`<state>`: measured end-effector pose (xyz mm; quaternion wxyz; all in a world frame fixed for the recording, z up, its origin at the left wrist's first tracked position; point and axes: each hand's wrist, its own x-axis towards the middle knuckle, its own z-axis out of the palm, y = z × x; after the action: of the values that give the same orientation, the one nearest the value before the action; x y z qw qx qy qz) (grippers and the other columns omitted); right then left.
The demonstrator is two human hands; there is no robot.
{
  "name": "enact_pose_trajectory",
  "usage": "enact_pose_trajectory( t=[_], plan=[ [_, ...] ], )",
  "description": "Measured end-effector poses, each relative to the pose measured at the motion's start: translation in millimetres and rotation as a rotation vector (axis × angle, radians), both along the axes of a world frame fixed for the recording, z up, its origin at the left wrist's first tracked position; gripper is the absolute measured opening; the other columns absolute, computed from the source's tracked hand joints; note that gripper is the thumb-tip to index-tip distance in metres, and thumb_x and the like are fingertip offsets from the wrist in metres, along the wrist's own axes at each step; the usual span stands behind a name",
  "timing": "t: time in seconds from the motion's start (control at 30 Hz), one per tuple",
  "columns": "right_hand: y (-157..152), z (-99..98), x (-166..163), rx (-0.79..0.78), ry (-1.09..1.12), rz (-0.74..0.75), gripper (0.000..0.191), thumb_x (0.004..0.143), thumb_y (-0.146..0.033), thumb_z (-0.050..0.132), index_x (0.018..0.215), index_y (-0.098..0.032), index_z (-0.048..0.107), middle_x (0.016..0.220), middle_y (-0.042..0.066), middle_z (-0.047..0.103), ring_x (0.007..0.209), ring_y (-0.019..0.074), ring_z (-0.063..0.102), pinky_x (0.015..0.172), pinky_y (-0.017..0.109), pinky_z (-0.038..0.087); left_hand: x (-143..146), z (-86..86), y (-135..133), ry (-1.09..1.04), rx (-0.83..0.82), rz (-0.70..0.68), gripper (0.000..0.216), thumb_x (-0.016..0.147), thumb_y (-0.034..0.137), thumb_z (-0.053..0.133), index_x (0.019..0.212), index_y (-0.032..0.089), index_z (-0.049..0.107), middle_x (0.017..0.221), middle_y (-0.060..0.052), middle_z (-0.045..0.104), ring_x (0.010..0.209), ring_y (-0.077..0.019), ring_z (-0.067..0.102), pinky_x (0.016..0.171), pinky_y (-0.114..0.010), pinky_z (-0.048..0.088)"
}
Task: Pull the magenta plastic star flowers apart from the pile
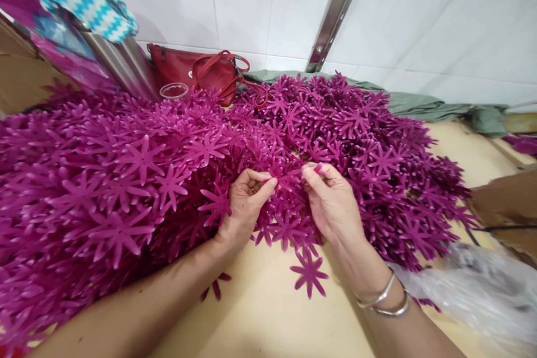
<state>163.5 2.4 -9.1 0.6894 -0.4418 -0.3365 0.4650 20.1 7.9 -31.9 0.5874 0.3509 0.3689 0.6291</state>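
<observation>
At a pale tabletop (268,313) beside a white tiled wall (243,0), a person's two bare hands meet over a bank of magenta flower cutouts (142,159). The left hand (245,201) pinches thumb against curled fingers, nearly closed, on one edge of a magenta flower piece (289,178); the right hand (333,198), a silver bangle (384,297) at its wrist, grips the opposite side between thumb and fingertips. The piece spans the gap between the hands, its outline partly lost against the heap. Nearer the person, a single eight-petalled cutout (309,274) lies flat on the tabletop, between the forearms. Behind the heap sit a red handbag (188,67) and a steel container (121,64) topped by a teal-and-white zigzag cloth (84,3); crumpled clear plastic (482,285) lies at right.
</observation>
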Motion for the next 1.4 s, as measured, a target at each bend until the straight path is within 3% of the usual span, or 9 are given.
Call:
enact_pose_trajectory(
  t=[0.23, 0.33, 0.43, 0.67, 0.77, 1.0, 1.13, 1.3, 1.4],
  plan=[
    [-0.7, 7.7, 11.8, 0.040, -0.133, -0.126, 0.033, 0.071, -0.040, 0.092, 0.088, -0.023, 0.069, 0.070, -0.008, 0.055, 0.061, 0.0084, 0.049, 0.060, 0.020, 0.043, -0.9, -1.7, 2.4, -0.050, -0.024, 0.053, 0.030, 0.066, 0.026, 0.089, 0.078, 0.018, 0.063, 0.074, 0.006, 0.067, 0.067, -0.0069, 0.061, 0.069, -0.020, 0.048],
    [-7.5, 9.7, 10.8, 0.068, -0.435, -0.083, 0.022, 0.089, -0.044, 0.076, 0.091, -0.022, 0.073, 0.075, -0.004, 0.065, 0.071, 0.0125, 0.058, 0.072, 0.025, 0.048, -1.6, -1.9, 2.1, -0.052, -0.015, 0.051, 0.028, 0.067, 0.026, 0.089, 0.079, 0.019, 0.064, 0.075, 0.006, 0.068, 0.069, -0.0070, 0.062, 0.071, -0.020, 0.048],
    [-11.7, 11.2, 8.0, 0.070, -0.599, -0.036, 0.032, 0.096, -0.051, 0.064, 0.098, -0.021, 0.076, 0.101, 0.004, 0.077, 0.098, 0.0203, 0.068, 0.094, 0.034, 0.050, -1.7, 0.0, -0.3, -0.023, 0.050, 0.049, 0.026, 0.069, 0.025, 0.089, 0.078, 0.019, 0.065, 0.078, 0.005, 0.070, 0.073, -0.0081, 0.065, 0.074, -0.021, 0.050],
    [-7.1, -3.2, 3.0, -0.060, -0.319, 0.122, 0.023, 0.079, -0.040, 0.084, 0.085, -0.022, 0.071, 0.081, -0.004, 0.069, 0.075, 0.0144, 0.060, 0.074, 0.027, 0.047, -0.8, 7.0, -7.8, 0.074, 0.220, 0.007, 0.019, 0.080, 0.025, 0.084, 0.082, 0.019, 0.066, 0.095, -0.002, 0.078, 0.093, -0.0143, 0.073, 0.091, -0.029, 0.056],
    [-5.5, -7.5, 5.2, -0.079, -0.257, 0.096, 0.024, 0.080, -0.040, 0.082, 0.085, -0.021, 0.068, 0.075, -0.006, 0.063, 0.067, 0.0118, 0.053, 0.067, 0.025, 0.043, -1.5, 4.4, -5.1, 0.059, 0.178, 0.049, 0.021, 0.081, 0.027, 0.083, 0.085, 0.020, 0.063, 0.090, 0.001, 0.076, 0.085, -0.0116, 0.072, 0.083, -0.025, 0.055],
    [-12.6, 6.4, 10.5, 0.040, -0.885, -0.071, 0.024, 0.098, -0.038, 0.061, 0.081, -0.021, 0.060, 0.068, -0.005, 0.053, 0.062, 0.0131, 0.047, 0.065, 0.028, 0.038, -4.5, 1.3, -1.7, -0.003, 0.033, -0.006, 0.031, 0.077, 0.028, 0.085, 0.098, 0.021, 0.063, 0.074, 0.005, 0.072, 0.065, -0.0083, 0.066, 0.066, -0.019, 0.051],
    [-10.7, 5.0, 10.7, 0.159, -1.050, -0.113, 0.024, 0.099, -0.034, 0.058, 0.079, -0.021, 0.059, 0.083, 0.001, 0.063, 0.081, 0.0187, 0.061, 0.082, 0.034, 0.047, -4.4, 0.8, -0.5, -0.017, 0.026, -0.002, 0.031, 0.074, 0.026, 0.087, 0.095, 0.020, 0.065, 0.074, 0.005, 0.072, 0.065, -0.0074, 0.065, 0.067, -0.019, 0.051],
    [-7.5, 2.1, 10.5, 0.301, -1.128, -0.264, 0.016, 0.096, -0.032, 0.066, 0.105, -0.019, 0.066, 0.115, 0.013, 0.068, 0.118, 0.0278, 0.062, 0.108, 0.049, 0.045, -5.2, 3.1, -2.6, 0.054, 0.051, 0.011, 0.019, 0.082, 0.028, 0.081, 0.093, 0.020, 0.067, 0.077, 0.004, 0.071, 0.068, -0.0098, 0.066, 0.068, -0.022, 0.052],
    [-10.2, 5.6, 9.7, 0.323, -1.076, -0.276, 0.017, 0.100, -0.031, 0.061, 0.111, -0.020, 0.066, 0.117, 0.012, 0.069, 0.119, 0.0271, 0.063, 0.109, 0.051, 0.046, -6.8, 10.9, -12.9, 0.293, 0.275, 0.038, 0.008, 0.093, 0.021, 0.068, 0.101, 0.021, 0.069, 0.095, -0.001, 0.072, 0.085, -0.0134, 0.068, 0.081, -0.027, 0.054]
  ],
)
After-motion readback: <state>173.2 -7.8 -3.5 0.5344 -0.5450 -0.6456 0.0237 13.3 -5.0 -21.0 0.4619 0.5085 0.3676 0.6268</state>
